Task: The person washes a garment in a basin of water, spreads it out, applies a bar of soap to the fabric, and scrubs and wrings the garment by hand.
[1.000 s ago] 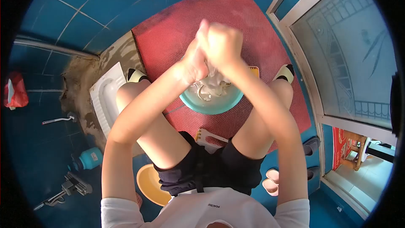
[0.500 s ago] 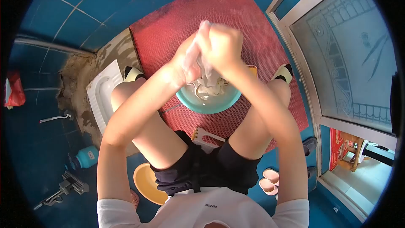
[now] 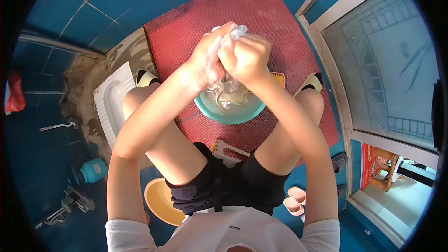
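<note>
My left hand and my right hand are pressed together above a turquoise basin, both gripping a wet, pale cloth. A bit of the cloth sticks out at the top between my fists, and more of it hangs below them. White suds cover parts of my hands. Down in the basin lies pale fabric in cloudy water. How far the cloth runs inside my fingers is hidden.
The basin stands on a red mat. Beside it is a yellow object. A squat toilet is at the left, a yellow basin behind my left thigh, slippers at the lower right, and a glass door at the right.
My hands have closed tighter around the cloth, and a white bunch of it now shows above my fingers. My left hand's fingers, stretched upward before, are now curled. The view has shifted slightly.
</note>
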